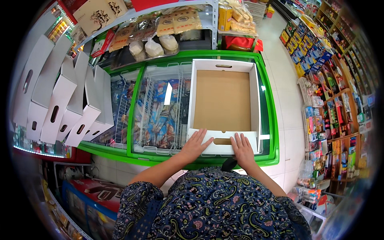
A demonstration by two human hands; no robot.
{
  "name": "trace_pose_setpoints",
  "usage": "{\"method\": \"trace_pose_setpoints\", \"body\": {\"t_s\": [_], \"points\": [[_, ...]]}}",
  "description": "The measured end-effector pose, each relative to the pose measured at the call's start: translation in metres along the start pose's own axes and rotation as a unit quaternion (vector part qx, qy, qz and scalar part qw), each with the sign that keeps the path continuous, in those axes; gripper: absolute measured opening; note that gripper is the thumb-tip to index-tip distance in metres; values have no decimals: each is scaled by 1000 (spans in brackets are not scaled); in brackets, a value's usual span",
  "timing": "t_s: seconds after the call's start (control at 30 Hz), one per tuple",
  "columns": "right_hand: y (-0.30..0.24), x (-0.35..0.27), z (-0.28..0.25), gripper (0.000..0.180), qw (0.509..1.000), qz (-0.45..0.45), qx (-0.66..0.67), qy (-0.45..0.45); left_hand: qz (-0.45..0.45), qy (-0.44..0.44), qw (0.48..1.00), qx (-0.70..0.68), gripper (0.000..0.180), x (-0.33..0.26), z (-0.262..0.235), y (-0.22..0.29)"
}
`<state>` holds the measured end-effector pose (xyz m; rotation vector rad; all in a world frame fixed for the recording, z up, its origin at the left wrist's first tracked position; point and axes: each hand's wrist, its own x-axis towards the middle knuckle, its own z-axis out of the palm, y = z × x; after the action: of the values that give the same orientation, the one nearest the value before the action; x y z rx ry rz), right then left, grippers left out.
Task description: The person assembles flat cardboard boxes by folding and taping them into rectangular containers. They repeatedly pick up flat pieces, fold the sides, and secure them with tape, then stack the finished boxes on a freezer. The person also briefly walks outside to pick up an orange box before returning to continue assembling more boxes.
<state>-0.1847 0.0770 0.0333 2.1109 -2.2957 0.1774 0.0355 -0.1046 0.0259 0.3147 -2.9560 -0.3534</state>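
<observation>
A shallow white cardboard box (255, 96) with a plain brown bottom lies on the glass top of a green-framed chest freezer (273, 132). It has an oval handle hole in its far wall and another in its near flap. My left hand (196, 145) rests flat on the near flap, left of the hole, its fingers stretched out. On the right side of that hole my right hand (242, 149) lies on the same flap, fingers extended. Neither hand grips anything. Nothing lies inside the box.
Several white boxes (60, 100) lean in a row on the freezer's left part. Wrapped frozen goods (162, 108) show through the glass. A shelf (202, 6) with packets and bagged food stands behind, and stocked racks (340, 120) line the right aisle.
</observation>
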Motion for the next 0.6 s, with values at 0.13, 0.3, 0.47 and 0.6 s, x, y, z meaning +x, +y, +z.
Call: {"method": "trace_pose_setpoints", "body": {"t_s": [0.13, 0.3, 0.47, 0.6], "points": [[7, -4, 27, 49, 997, -27, 36, -55, 10, -156, 987, -30, 66, -1, 11, -11], [17, -1, 38, 41, 974, -4, 80, -210, -2, -433, 884, -176, 84, 28, 49, -30], [17, 51, 54, 40, 916, -37, 143, -372, 68, -467, 840, -268, 85, -23, 173, -111], [43, 21, 69, 41, 925, 2, 151, -350, -21, -330, 943, -36, 25, 26, 57, -19]]}}
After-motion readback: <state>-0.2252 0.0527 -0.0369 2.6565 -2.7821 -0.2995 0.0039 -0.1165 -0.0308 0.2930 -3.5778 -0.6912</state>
